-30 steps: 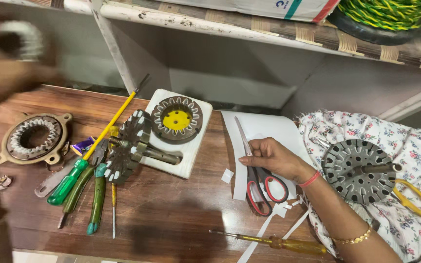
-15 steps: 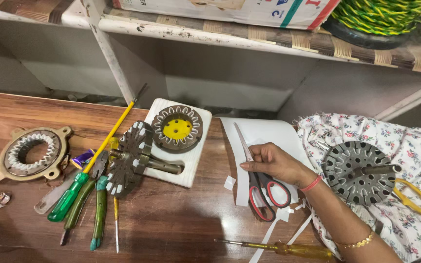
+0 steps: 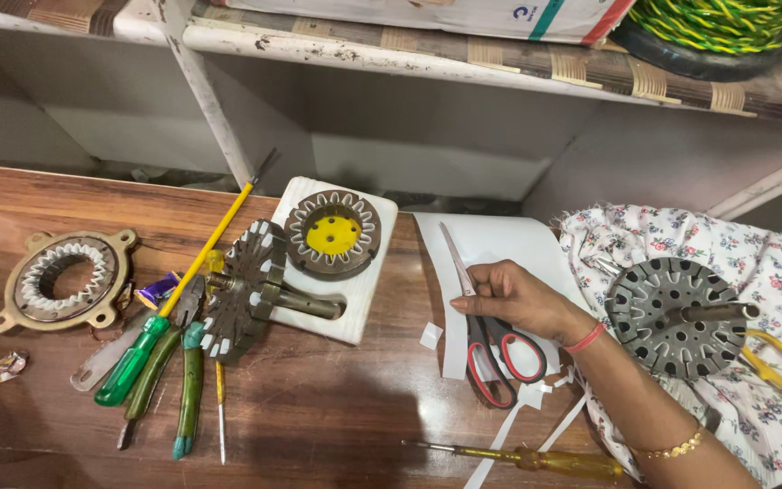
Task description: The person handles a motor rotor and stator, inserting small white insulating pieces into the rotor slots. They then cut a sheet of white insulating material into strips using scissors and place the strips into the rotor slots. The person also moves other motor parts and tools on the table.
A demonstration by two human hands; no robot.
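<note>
Scissors (image 3: 491,340) — red-looped, steel — under right hand (image 3: 518,299).

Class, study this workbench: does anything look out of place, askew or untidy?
Yes. White paper offcuts lie scattered on the wooden table beside the red-handled scissors under the right hand. A crumpled wrapper sits alone near the left edge.

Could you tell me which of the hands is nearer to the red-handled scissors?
Right. The right hand rests on the red-handled scissors; the left hand is out of view.
</note>
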